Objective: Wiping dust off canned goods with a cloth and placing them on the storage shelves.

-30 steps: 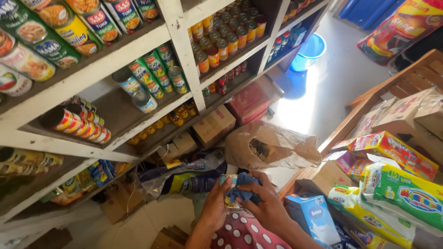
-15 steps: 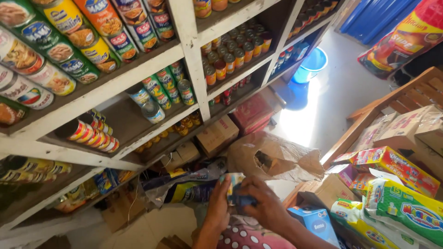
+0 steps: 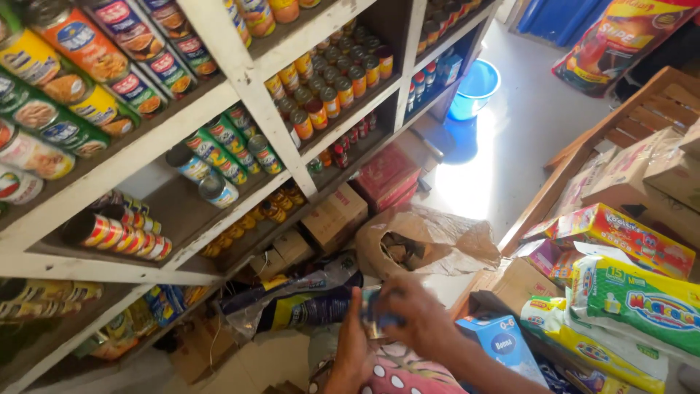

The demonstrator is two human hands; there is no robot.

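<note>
My left hand point(image 3: 348, 343) and my right hand point(image 3: 415, 315) are low in the middle of the head view, both closed around a small blue and white packet point(image 3: 373, 312). The left hand grips its lower left side and the right hand covers its right side, hiding most of it. The hands are blurred. Below them is patterned pink cloth point(image 3: 397, 372). Just left of the hands lies a crumpled plastic bag with dark and yellow packs point(image 3: 292, 303) on the floor.
White wooden shelves point(image 3: 240, 69) filled with tins stand on the left. An open brown paper sack point(image 3: 426, 244) lies on the floor ahead. Colourful boxes and packs point(image 3: 620, 292) are stacked on the right. A blue bucket point(image 3: 474, 87) stands further off on the floor.
The view has shifted slightly towards the shelves. My hands stay together on the packet, and the right hand has moved over more of it.
</note>
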